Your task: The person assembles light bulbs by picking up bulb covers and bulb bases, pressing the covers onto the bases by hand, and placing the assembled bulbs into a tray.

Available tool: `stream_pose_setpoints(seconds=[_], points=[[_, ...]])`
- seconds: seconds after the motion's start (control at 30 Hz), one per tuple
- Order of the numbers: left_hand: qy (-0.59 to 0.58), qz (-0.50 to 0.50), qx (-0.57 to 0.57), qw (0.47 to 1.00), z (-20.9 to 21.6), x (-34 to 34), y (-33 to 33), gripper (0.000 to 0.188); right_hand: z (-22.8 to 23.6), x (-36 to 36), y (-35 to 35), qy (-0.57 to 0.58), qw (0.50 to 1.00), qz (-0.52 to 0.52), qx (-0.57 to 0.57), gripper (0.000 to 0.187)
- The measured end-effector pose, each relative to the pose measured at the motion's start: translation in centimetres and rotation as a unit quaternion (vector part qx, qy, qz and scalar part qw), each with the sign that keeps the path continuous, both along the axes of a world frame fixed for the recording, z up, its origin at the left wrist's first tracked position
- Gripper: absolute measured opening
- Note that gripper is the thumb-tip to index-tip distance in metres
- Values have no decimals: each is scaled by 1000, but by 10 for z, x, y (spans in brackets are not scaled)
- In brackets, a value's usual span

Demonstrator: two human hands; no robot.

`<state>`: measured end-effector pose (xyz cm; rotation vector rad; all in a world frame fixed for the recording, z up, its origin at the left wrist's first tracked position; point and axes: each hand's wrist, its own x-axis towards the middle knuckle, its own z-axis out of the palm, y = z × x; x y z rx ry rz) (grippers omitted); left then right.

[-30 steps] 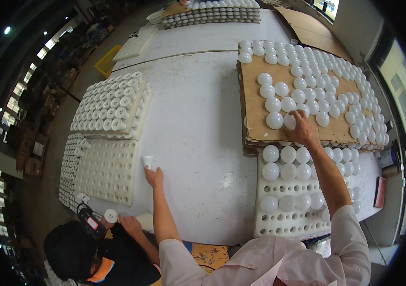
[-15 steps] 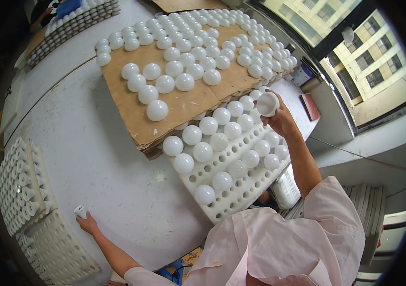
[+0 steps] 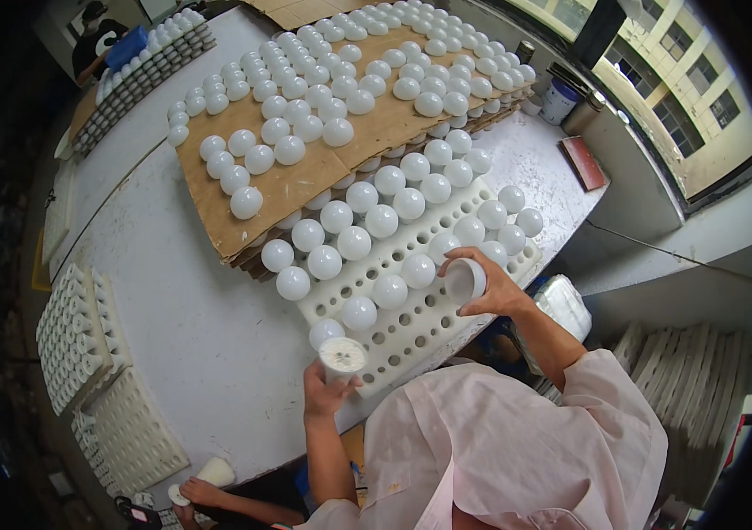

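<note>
Over the foam tray's (image 3: 412, 332) near side: lamp base (image 3: 342, 353) in left hand (image 3: 327, 390), hollow white dome (image 3: 466, 281) in right hand (image 3: 501, 290), two parts apart.

From where I stand, left hand is wrapped round the base's side at the tray's near left corner; base's long axis near upright, round component face up. Right hand has thumb and fingers curved wide about the dome, hollow mouth showing. Key relation: dome lies right of the base and a bit farther from the person, gap between, each part in its own hand. White domes (image 3: 390, 291) sit in rows on the tray, just beyond the hands; more on the cardboard sheet (image 3: 332, 168) behind. Tray rests on the white surface (image 3: 164, 309).
</note>
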<state>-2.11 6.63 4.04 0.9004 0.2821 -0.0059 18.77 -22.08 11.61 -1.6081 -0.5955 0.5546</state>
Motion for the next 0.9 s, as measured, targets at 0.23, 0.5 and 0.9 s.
stream_pose_setpoints(seconds=[0.23, 0.5, 0.9], points=[[1, -173, 118, 978, 31, 38, -64, 46, -10, -25, 1, -49, 982, 180, -15, 76], [45, -159, 111, 980, 42, 33, -87, 47, -10, -33, -6, -62, 972, 223, -49, 74], [59, -165, 180, 968, 54, 28, -91, 46, -11, -39, 5, -133, 947, 278, -91, 80]])
